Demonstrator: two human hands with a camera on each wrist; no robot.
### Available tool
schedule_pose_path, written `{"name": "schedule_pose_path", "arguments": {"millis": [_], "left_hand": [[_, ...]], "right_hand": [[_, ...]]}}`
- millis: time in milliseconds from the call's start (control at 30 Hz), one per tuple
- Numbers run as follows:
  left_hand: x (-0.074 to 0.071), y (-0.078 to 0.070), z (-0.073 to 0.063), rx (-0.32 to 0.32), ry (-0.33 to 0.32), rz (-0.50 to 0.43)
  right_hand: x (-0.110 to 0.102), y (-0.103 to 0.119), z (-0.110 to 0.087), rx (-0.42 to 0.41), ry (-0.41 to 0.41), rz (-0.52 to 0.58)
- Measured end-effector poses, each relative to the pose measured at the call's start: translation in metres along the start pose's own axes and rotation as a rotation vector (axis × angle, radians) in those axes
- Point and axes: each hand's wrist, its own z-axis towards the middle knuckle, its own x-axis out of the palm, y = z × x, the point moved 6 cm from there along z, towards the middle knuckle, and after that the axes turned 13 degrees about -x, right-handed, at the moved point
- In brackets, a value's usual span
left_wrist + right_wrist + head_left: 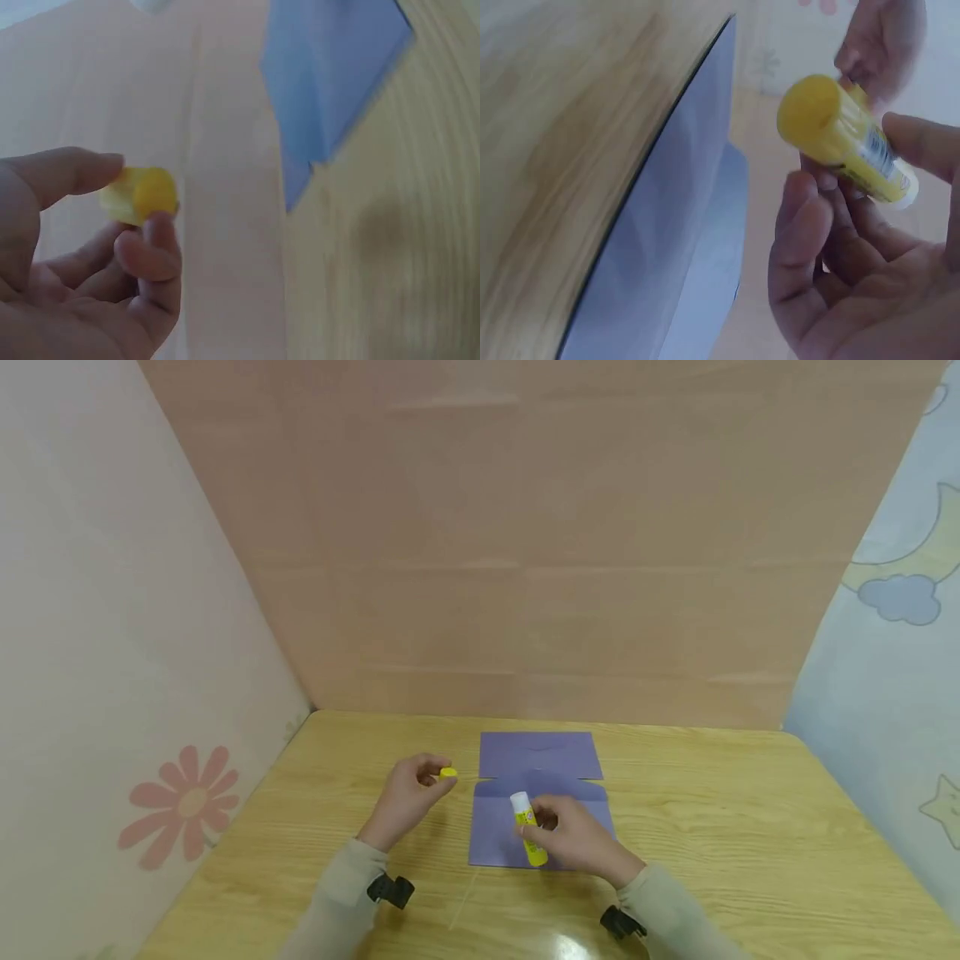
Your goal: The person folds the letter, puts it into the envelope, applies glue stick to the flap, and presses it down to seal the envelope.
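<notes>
Between the thumb and fingers of my left hand (408, 797) is a small yellow cap (154, 193), pinched above the table to the left of the purple envelope. My right hand (577, 835) holds a glue stick (847, 142) over the envelope, its white end (519, 802) uncapped and pointing up and away. The stick has a yellow body with a printed label and barcode. Flat on the table lies the purple envelope (491, 831), with its flap side toward the far edge. Just behind it lies a purple sheet (498, 756) with a small slit-like mark.
The wooden table (720, 827) reaches back to a brown paper-covered wall (525, 610). On the left stands a pale wall with a pink flower (191, 802), and on the right a blue wall with a cloud (900, 599). Black straps sit on both sleeves.
</notes>
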Motion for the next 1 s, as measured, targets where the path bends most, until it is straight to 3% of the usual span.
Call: {"name": "schedule_pose_path", "arguments": {"millis": [267, 533, 633, 733, 800, 867, 1000], "left_hand": [[-0.001, 0.026, 0.001, -0.070, -0.019, 0.316], [0.002, 0.038, 0.005, -0.103, -0.017, 0.439], [0.006, 0.031, 0.001, -0.061, -0.067, 0.523], [0.017, 0.016, -0.011, 0.045, -0.159, 0.624], [0.029, 0.006, -0.023, 0.112, -0.184, 0.657], [0.044, -0.003, -0.035, 0.164, -0.150, 0.672], [0.075, -0.014, -0.059, 0.209, 0.006, 0.739]], "right_hand": [[-0.009, -0.019, 0.003, 0.130, -0.153, 0.055], [-0.025, -0.023, 0.008, 0.218, -0.305, -0.014], [-0.027, -0.024, 0.012, 0.229, -0.334, -0.018], [-0.026, -0.024, 0.018, 0.217, -0.346, -0.025], [-0.023, -0.024, 0.023, 0.201, -0.352, -0.022], [-0.020, -0.024, 0.030, 0.184, -0.352, -0.024], [-0.012, -0.021, 0.044, 0.120, -0.336, -0.052]]}}
